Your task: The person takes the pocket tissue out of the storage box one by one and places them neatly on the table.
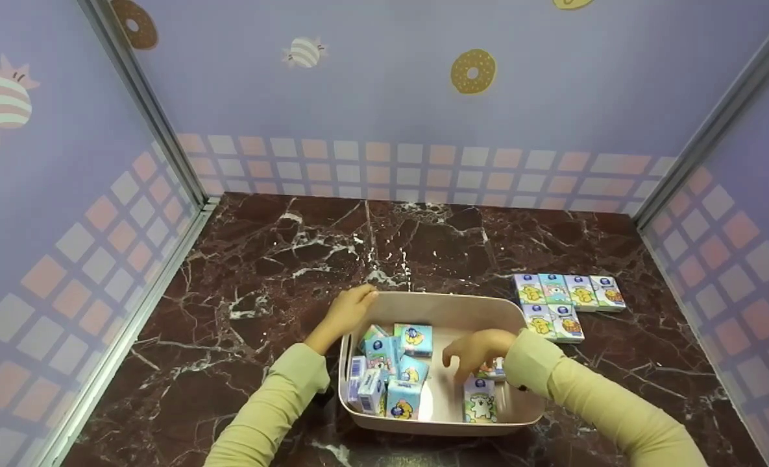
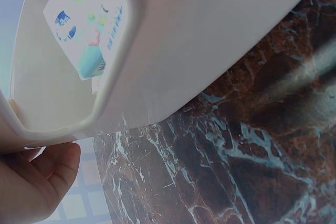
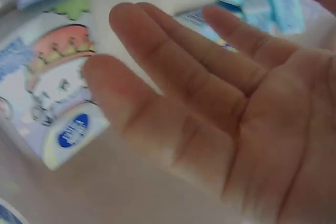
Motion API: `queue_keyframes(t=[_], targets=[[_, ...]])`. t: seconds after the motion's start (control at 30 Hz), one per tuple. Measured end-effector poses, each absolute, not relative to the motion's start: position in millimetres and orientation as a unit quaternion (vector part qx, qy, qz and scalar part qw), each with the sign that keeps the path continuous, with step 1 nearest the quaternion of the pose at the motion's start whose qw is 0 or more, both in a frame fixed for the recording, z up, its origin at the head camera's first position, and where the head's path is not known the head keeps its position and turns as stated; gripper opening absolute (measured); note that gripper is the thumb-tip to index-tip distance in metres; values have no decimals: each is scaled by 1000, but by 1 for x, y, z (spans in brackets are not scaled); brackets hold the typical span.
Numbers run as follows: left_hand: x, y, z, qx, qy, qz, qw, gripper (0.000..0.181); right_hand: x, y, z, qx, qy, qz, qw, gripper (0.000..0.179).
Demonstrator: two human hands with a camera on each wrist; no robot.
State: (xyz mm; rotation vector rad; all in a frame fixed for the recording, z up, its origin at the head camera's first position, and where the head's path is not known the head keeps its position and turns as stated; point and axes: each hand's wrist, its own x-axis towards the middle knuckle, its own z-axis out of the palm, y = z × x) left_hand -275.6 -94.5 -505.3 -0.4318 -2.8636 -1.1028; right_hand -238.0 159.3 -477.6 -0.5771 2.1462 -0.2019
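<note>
A beige plastic bin [image 1: 449, 428] stands on the marble-patterned surface. My left hand [image 1: 350, 310] grips its rim at the far left corner, fingers hooked over the edge; the left wrist view shows these fingers [image 2: 63, 169] by the bin's handle opening. My right hand [image 1: 481, 350] is inside the bin on the right side, with nothing in its fingers [image 3: 173, 61]. Close to its fingertips lies a white cartoon-printed tissue pack [image 3: 63, 87]. Another tissue pack [image 1: 480, 401] lies nearer the front wall. Several blue tissue packs [image 1: 402, 399] are heaped in the bin's left half.
Outside the bin, at its far right corner, several tissue packs [image 1: 556, 290] lie flat in two adjoining rows. Patterned panels enclose the surface at the back [image 1: 384, 97], the left [image 1: 47, 214] and the right [image 1: 741, 227].
</note>
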Motion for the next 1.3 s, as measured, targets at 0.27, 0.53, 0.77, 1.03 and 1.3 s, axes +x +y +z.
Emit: queue_keyframes(t=[0.27,0.53,0.77,1.03,1.3], targets=[[-276,-94,-507,-139,-924,-356,32,18,-239,159,-493,-278,848,-47,448,37],[-277,-94,-508,-146,-923,-353,42,19,-238,156,-499,-296,830,-52,470,38],[-277,-94,-507,-151,-922,-354,49,19,-239,159,-499,-277,819,-74,497,38],[-278,-95,-510,-146,-922,-358,33,19,-247,161,-493,-296,807,-142,491,34],[-278,-95,-510,-149,-923,-352,45,19,-263,178,-474,-273,764,-331,482,36]])
